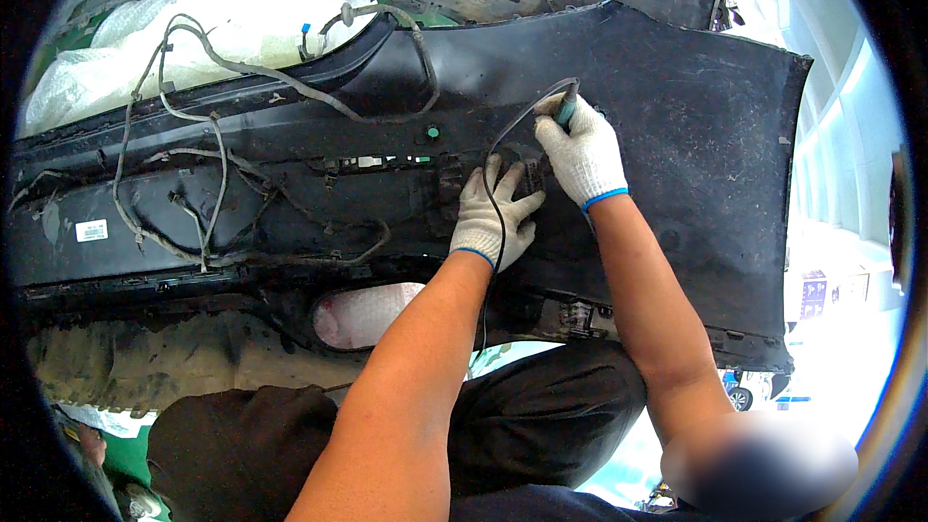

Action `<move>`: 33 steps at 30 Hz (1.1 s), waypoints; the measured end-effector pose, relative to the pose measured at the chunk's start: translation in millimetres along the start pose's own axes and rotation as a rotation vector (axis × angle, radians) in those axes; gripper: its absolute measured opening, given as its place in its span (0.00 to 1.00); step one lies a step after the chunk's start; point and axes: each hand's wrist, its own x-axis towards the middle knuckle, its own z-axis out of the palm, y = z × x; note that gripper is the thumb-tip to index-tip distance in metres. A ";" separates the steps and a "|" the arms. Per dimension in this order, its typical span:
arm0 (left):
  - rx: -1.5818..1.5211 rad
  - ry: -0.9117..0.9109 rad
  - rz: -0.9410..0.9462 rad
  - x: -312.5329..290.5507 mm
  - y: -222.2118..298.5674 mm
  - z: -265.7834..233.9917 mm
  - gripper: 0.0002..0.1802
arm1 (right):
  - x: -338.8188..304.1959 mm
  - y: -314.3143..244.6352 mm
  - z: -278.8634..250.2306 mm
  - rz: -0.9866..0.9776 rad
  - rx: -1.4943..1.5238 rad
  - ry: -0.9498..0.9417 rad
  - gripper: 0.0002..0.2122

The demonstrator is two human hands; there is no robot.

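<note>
Wiring (253, 69) loops over the left of the black panel (696, 135). My left grip (490, 219) rests on the panel, fingers spread, a dark cord (495, 142) running over it. To its right, over the panel, my right grip (589, 153) pinches a green tool (566, 110).

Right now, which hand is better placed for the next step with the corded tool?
Probably the right hand: it grips the corded tool over the black panel. The left hand, spread open, appears to rest there and holds no visible tool.
</note>
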 end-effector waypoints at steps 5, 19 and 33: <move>-0.005 0.024 0.000 -0.7 0.1 0.1 0.28 | 0.0 -0.3 -0.2 0.010 -0.007 -0.002 0.09; -0.014 -0.141 -0.001 1.6 -3.2 -6.8 0.31 | -4.2 -8.3 -6.3 0.013 0.030 -0.029 0.09; 0.016 -0.208 -0.004 5.1 -3.9 -11.7 0.33 | -6.4 -1.0 0.0 0.034 0.030 -0.045 0.08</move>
